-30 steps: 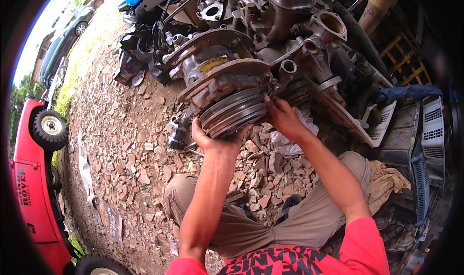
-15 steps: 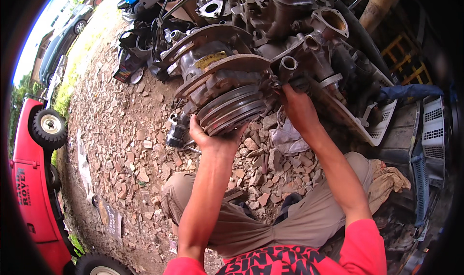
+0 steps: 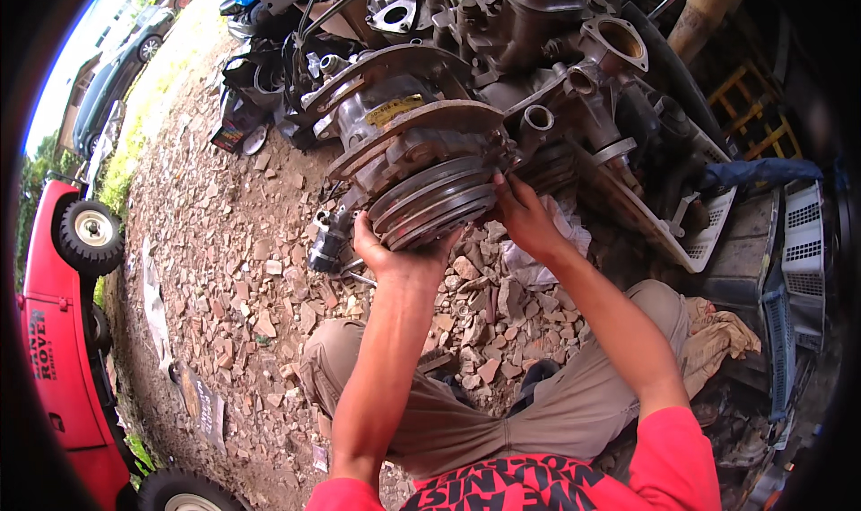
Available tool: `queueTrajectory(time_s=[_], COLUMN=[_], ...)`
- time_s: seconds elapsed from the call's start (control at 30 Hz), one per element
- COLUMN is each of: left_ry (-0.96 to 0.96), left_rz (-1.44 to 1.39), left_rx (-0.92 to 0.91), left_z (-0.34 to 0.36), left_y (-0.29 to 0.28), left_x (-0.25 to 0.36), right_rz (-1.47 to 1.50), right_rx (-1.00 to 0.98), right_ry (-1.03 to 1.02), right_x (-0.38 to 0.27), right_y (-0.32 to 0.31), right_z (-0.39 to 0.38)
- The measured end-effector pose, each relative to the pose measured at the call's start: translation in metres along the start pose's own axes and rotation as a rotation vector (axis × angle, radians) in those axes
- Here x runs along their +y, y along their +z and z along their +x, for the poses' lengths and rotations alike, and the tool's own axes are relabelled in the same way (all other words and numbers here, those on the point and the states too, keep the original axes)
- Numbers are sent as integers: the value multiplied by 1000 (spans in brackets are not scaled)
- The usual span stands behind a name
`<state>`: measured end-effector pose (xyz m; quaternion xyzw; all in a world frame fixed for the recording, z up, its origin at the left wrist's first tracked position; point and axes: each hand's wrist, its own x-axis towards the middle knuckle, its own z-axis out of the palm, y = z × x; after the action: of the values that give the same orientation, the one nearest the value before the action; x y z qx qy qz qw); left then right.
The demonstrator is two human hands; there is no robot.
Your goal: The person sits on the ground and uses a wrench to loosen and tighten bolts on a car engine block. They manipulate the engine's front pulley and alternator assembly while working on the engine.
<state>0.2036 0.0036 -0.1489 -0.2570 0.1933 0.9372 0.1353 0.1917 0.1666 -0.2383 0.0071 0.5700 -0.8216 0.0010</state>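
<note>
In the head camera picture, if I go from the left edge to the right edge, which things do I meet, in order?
Red vehicle → its spare wheel → left hand under the grooved pulley → right hand at the pulley's right side → white plastic crate → grey slotted crate.

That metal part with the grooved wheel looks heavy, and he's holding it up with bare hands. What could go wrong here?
The grooved pulley rests on the left hand from below, with the right hand at its edge; if it slips, it could drop onto the person's legs. Bare fingers sit close to the rusty flange and could get pinched or cut. The broken stones underfoot look like unsteady footing.
</note>
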Motion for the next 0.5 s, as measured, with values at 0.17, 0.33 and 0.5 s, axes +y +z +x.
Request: queueTrajectory(time_s=[0.17, 0.33, 0.5], left_ry=[11, -1, 5], left_rz=[-10, 5, 7], left_rx=[35, -16, -21], left_z=[0, 1, 1], left_y=[4, 0, 0], left_x=[3, 2, 2], right_rz=[-64, -47, 53], right_rx=[-17, 45, 37], right_ry=[27, 14, 48], right_x=[-8, -2, -2], right_y=[-9, -6, 11], right_z=[7, 6, -3])
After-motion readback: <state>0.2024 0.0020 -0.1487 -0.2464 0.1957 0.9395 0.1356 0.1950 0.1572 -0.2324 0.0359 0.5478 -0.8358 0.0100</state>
